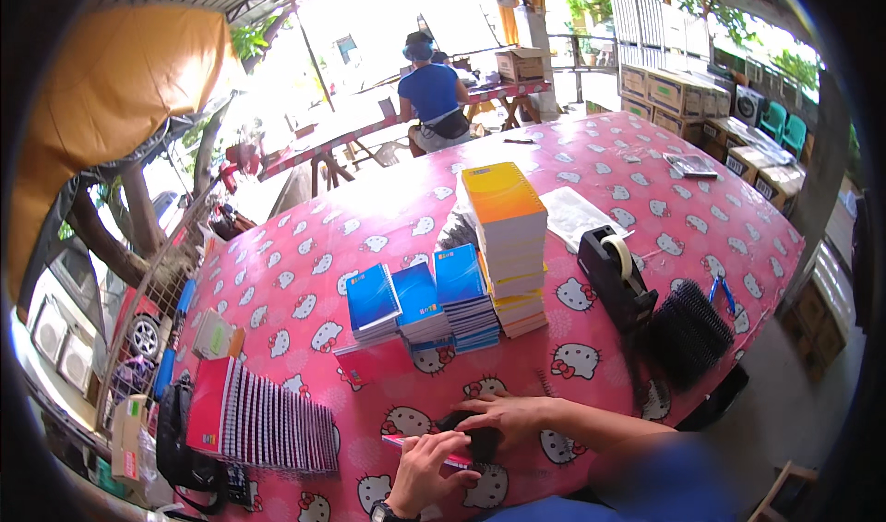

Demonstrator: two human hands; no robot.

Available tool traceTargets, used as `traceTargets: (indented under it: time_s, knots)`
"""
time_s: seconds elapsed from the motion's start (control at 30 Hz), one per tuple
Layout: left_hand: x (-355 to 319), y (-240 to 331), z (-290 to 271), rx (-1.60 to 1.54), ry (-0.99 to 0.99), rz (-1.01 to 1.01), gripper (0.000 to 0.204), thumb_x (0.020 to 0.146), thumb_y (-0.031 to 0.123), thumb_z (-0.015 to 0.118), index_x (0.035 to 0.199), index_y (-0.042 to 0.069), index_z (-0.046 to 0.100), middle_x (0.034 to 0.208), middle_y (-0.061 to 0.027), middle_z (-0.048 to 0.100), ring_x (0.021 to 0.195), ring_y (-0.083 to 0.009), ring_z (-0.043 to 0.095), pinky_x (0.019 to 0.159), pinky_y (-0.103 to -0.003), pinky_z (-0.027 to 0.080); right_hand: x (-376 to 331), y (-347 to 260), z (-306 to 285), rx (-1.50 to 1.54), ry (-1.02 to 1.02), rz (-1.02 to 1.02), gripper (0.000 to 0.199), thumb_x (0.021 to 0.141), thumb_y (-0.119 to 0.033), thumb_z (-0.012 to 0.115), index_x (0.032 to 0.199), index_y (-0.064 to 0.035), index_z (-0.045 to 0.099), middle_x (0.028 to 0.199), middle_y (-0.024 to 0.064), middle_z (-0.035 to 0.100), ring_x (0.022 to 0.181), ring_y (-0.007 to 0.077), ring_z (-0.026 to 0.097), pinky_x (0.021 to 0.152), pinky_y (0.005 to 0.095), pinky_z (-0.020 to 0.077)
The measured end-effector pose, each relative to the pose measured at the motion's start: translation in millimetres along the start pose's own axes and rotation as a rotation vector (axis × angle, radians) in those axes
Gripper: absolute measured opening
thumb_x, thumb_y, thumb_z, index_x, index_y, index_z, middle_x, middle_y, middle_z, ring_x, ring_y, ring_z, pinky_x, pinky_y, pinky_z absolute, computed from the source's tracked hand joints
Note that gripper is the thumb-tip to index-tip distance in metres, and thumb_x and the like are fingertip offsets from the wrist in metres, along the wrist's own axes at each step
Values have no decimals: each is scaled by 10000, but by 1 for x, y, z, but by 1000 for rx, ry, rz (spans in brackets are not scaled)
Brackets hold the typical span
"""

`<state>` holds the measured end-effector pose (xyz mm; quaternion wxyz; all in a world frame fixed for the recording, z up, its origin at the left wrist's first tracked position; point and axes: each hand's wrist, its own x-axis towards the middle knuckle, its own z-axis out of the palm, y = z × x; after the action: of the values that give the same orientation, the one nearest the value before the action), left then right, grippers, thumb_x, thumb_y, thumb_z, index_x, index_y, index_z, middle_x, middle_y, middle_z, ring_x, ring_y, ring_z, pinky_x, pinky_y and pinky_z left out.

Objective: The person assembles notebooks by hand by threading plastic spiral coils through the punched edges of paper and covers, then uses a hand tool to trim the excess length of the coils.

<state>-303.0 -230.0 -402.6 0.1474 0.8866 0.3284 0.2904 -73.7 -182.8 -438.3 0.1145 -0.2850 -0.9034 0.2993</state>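
Hands work at the near edge of the table [701,217], which carries a pink cartoon-cat cloth. I see my left hand [426,467] pressed flat, fingers extended, on a thin red-covered booklet [406,443] lying on the cloth. My right hand [503,416] curls over a black comb-like binding piece [480,441] at the booklet's right end; it appears to grip that piece, though the fingers hide the contact and I cannot confirm a full grasp.

Finished stock, as I judge it:
- a row of red spiral notebooks [263,416] standing on edge, left of my hands;
- three short stacks of blue notebooks [420,305] ahead of my hands;
- a tall orange-topped stack [508,245] just behind the blue ones.

Remaining stock: a heap of black binding combs [688,333] sits at the right, beside a black tape dispenser [616,277], so I judge that more booklets await binding. The booklet under my hands reads as mid-binding, not yet added to any stack.

A seated person in blue [432,97] works at a far table, well apart from my hands
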Motion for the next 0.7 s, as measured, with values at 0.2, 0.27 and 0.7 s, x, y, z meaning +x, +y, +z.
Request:
traceTargets:
  time_s: [0.2,0.27,0.7]
  knots:
    - [-6,0,-4,59,-26,-20,236,705,257,753,868,122,649,854,-14,667,816,-178,609,796,-329,378,-8,-18,-33,-211,61,309,719,591,-378,782,1203,-123,505,1308,156,404,1199,352,395,989,504,327]
    - [4,14,-8,34,-4,-33,228,712,264,746,862,120,651,846,-12,667,816,-178,609,795,-327,377,-11,-3,-23,-157,125,282,712,597,-386,774,1202,-125,508,1306,165,404,1208,358,388,1003,501,317]
    - [-9,-2,-14,93,142,-87,118,662,153,711,756,149,640,810,-19,620,870,-211,573,945,-450,304,-13,3,-26,500,191,31,555,777,-482,672,1199,-126,618,1293,246,451,1252,384,390,1024,463,339]
